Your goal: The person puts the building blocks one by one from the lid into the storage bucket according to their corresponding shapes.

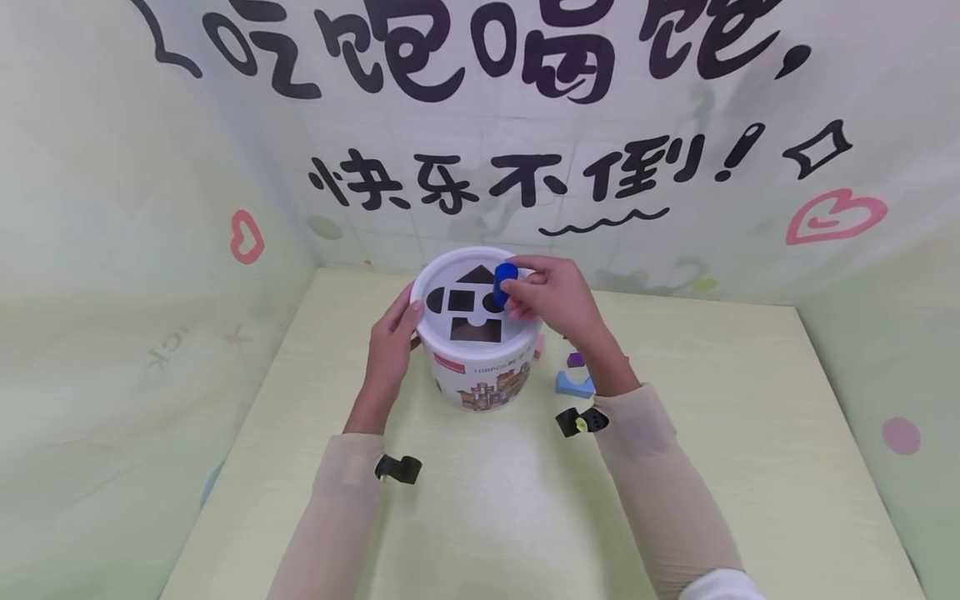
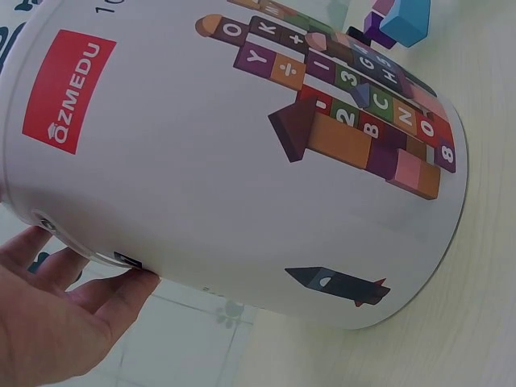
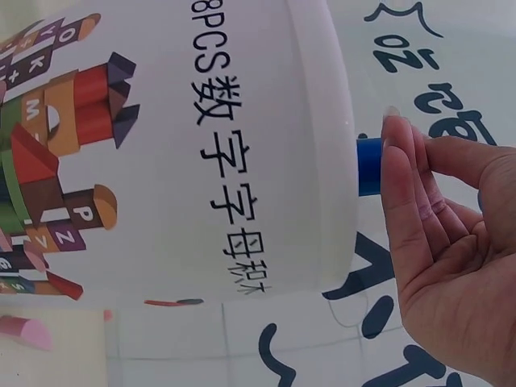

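A white bucket (image 1: 480, 375) printed with block pictures stands upright, its lid (image 1: 450, 271) on top. Dark cut-outs pierce the lid: a triangle, a half-round, a square, a round one and an arch. My left hand (image 1: 390, 337) grips the bucket's left side, thumb at the lid rim and fingers along the wall below it. Between thumb and fingers, my right hand (image 1: 558, 296) pinches a blue cylinder block (image 1: 505, 282). It is close over the round hole (image 1: 491, 303) on the lid's right side. In the right wrist view the blue block's lower end is right at the rim.
Right of the bucket, a light blue arch block (image 1: 573, 384) and a purple block (image 1: 576, 360) lie on the pale table (image 1: 480, 517). A pink cylinder (image 3: 26, 331) lies beside the bucket. Printed cloth walls (image 1: 480, 225) enclose the table at the back and sides.
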`<state>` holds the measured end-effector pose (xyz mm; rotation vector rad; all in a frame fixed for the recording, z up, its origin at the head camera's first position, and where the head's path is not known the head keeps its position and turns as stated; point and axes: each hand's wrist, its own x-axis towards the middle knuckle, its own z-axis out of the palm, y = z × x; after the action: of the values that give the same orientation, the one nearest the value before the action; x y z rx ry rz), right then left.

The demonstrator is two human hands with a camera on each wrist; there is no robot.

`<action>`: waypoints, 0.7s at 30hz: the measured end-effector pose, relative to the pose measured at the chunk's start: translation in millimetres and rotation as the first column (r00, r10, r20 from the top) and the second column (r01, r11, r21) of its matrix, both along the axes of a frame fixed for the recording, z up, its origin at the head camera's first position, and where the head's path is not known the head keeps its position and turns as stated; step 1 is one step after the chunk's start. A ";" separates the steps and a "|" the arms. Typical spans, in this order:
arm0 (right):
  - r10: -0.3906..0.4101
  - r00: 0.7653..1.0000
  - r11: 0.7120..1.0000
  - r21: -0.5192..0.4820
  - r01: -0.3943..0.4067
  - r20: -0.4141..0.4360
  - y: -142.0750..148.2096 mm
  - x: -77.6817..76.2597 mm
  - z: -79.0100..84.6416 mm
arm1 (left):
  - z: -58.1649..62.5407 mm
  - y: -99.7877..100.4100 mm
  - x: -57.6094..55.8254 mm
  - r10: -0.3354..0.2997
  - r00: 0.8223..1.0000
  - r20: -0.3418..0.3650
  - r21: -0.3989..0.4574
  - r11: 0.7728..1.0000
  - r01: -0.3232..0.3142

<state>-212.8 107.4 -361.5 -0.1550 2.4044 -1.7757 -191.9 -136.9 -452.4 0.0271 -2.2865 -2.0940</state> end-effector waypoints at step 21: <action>0.004 0.999 1.000 0.018 -0.004 0.033 -5.7 -2.2 -0.8 | -0.8 1.8 0.0 0.004 1.000 -0.025 -0.010 1.000 -0.004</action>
<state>-215.1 101.8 -362.3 -0.1274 2.3944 -1.7408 -191.9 -135.1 -453.2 0.0053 -2.2809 -2.0688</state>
